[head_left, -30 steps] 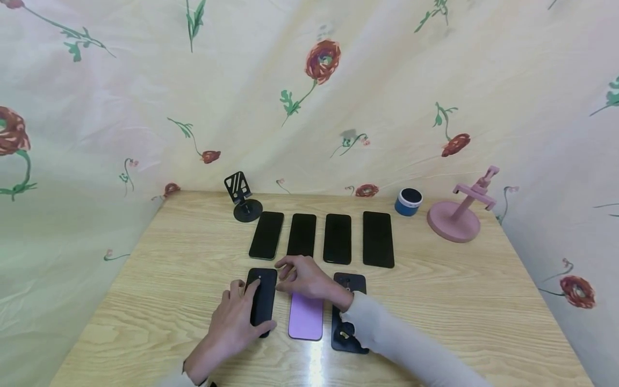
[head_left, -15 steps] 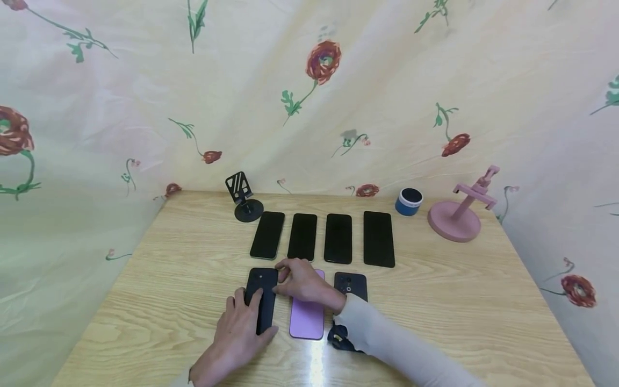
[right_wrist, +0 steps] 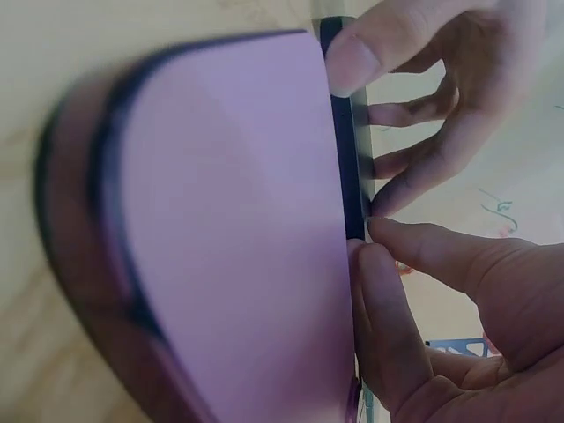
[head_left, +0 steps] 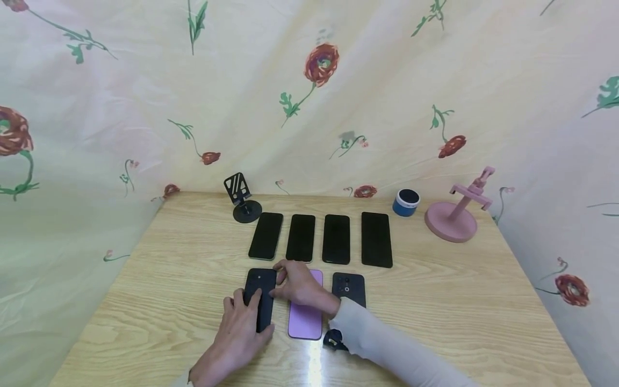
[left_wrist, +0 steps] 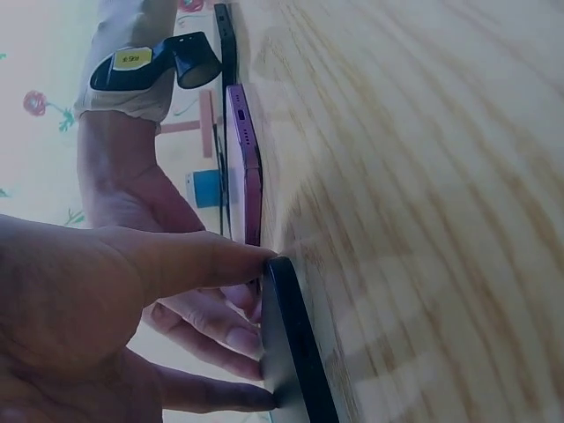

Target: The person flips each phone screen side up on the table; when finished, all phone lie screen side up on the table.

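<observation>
A black phone [head_left: 266, 307] lies back up on the wooden table in the front row, its camera end away from me. My left hand [head_left: 238, 330] grips its near part, thumb on the right edge and fingers over the back and left side. At the far right corner, the thumb and fingertips of my right hand [head_left: 301, 286] pinch the same phone. The right wrist view shows both hands meeting along its dark edge [right_wrist: 351, 176]. Beneath my right hand is a purple phone [head_left: 304, 322]. Another black phone [head_left: 349, 286] is partly hidden by my right sleeve.
Several phones lie screen up in a back row, the leftmost phone [head_left: 266, 235] slightly slanted. Behind them stand a black folding phone stand [head_left: 246, 210], a small blue speaker [head_left: 405, 207] and a pink phone holder [head_left: 452, 220]. A flowered cloth [head_left: 232, 97] hangs along the table's far edge.
My left index finger has slid nearer along the phone's back, uncovering its camera. My right hand has shifted slightly nearer and left, and the head view has moved a little.
</observation>
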A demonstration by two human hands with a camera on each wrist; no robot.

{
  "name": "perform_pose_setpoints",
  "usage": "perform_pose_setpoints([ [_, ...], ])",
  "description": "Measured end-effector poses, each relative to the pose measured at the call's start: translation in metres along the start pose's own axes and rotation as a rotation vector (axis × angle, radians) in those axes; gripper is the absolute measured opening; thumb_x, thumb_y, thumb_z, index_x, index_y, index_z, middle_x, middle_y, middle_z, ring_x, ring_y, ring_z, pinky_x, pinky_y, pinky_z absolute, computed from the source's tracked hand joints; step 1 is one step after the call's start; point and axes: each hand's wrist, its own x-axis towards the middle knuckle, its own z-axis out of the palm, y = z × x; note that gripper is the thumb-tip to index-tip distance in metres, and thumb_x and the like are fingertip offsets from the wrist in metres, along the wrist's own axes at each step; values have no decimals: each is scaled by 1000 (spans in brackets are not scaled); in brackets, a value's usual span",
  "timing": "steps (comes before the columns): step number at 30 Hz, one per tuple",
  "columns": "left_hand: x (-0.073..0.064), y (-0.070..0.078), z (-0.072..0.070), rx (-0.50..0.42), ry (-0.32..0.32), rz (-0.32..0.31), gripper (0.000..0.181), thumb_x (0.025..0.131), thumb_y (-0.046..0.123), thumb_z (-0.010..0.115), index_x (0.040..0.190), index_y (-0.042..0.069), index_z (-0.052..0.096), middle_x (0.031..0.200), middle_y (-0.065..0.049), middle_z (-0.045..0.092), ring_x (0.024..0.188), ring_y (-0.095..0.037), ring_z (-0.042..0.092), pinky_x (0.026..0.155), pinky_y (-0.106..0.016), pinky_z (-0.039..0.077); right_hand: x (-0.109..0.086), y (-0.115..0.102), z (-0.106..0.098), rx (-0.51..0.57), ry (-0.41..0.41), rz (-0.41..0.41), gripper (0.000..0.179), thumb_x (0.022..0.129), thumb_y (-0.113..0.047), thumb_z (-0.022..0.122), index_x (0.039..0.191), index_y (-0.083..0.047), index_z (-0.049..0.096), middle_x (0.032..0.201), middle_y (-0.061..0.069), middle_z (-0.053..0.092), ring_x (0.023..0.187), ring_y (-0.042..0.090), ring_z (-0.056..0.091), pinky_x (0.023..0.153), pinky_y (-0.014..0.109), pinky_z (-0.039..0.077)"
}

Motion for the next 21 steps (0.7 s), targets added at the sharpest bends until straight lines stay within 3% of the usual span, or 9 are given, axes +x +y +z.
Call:
perform_pose_setpoints([
  [5,1,1,-1,-6,-4,-3,83,84,35,86,150,-1,51,142,-33,43,111,-42,45,81,-46,52,-1,-1,2,-7,10,16,61,78,-15,91,132,-3,65,92,3,73,89,13,61,85,30,52],
  [13,4,1,-2,-14,-26,-3,84,84,32,86,151,-4,49,135,-31,45,107,-39,44,77,-43,50,-3,-2,2,-3,21,15,62,78,-16,92,133,-4,65,92,3,73,82,10,61,80,29,53],
  [21,4,0,-2,-38,-32,0,84,84,30,83,152,-4,47,135,-31,44,108,-37,43,77,-41,50,-4,-3,1,2,15,17,64,77,-16,93,133,-4,64,94,3,73,86,12,61,83,31,53],
])
